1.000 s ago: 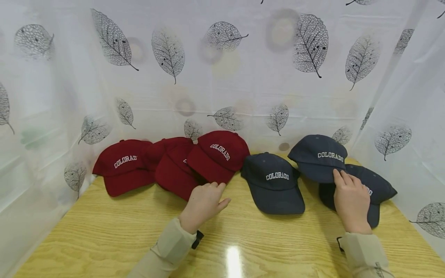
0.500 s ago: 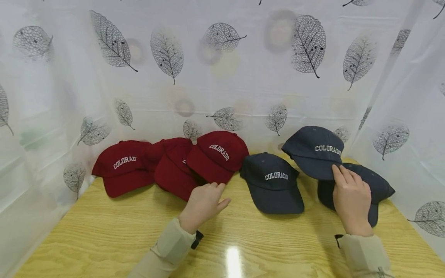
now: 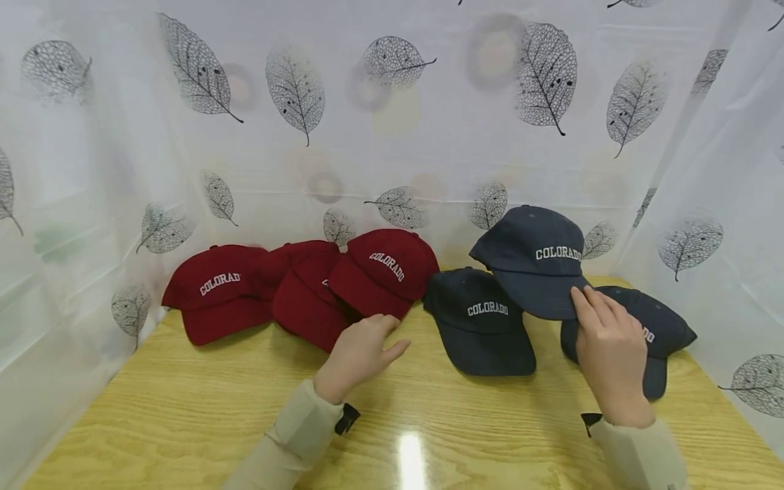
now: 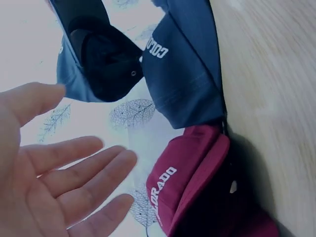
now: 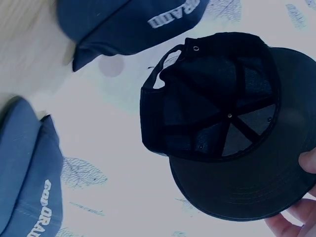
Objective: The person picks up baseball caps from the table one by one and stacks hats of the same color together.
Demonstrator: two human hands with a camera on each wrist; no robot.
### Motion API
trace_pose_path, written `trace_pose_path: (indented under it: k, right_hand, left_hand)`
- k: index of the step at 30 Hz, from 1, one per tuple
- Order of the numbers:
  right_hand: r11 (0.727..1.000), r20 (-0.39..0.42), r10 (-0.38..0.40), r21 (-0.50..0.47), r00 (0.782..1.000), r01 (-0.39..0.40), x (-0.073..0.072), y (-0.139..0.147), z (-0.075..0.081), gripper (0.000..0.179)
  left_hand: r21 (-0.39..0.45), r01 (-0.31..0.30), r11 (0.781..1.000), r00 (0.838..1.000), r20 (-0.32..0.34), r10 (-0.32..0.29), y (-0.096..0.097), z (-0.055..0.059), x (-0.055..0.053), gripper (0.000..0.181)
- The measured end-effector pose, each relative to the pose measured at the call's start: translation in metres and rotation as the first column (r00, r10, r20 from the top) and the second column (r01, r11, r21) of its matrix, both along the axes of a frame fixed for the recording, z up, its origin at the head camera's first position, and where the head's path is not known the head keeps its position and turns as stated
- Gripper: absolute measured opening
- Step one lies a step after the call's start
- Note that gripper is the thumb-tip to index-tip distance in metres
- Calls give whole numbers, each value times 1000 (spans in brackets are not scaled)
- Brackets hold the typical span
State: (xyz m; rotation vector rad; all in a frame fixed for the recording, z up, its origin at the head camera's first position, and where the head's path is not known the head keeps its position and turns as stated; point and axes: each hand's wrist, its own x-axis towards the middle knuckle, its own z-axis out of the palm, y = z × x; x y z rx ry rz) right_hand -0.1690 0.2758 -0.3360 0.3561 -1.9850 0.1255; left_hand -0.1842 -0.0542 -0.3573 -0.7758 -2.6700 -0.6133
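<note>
My right hand (image 3: 612,350) pinches the brim of a navy cap (image 3: 533,262) lettered COLORADO and holds it above the table. The right wrist view shows the raised cap's dark underside (image 5: 217,98), with the thumb under the brim. Below and left of it, another navy cap (image 3: 484,327) lies on the table; a third navy cap (image 3: 655,333) lies to the right, partly behind the right hand. My left hand (image 3: 361,350) hovers before the red caps, its fingers (image 4: 94,182) relaxed and holding nothing. Nearest to it is a red cap (image 3: 386,272) lying on other red caps.
Several red caps overlap at the back left, the leftmost red cap (image 3: 220,292) at the row's end. The wooden table (image 3: 245,408) carries a bright glare spot near the front. A leaf-print curtain (image 3: 429,136) encloses the back and both sides.
The held navy cap has risen and moved left, off the right-hand navy cap and partly over the middle one. My right hand has shifted left with it. The left hand has barely moved.
</note>
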Motion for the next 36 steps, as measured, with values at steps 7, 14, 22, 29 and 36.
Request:
trace_pose_path:
  k: [7,14,22,29,36]
  right_hand:
    - [996,-35,92,6,995,-92,5,-15,4,35]
    - [980,-83,201,26,976,-200,10,-35,6,23]
    - [952,-93,305,72,948,-299,17,-54,6,30]
    - [931,-105,359,117,928,-347,22,-66,6,28]
    - [910,-140,407,151,903,-387,24,-75,5,26]
  left_hand:
    - [339,-15,941,987,156,-40,-3,-1,-8,37]
    - [608,-58,792,963,245,-117,-4,1,-12,38]
    - [744,-124,657,918,337,-207,-4,3,-15,46]
    - [833,-146,534,878,357,-317,-2,3,-14,60]
    - [884,-176,434,816,378,-438,2,2,-10,60]
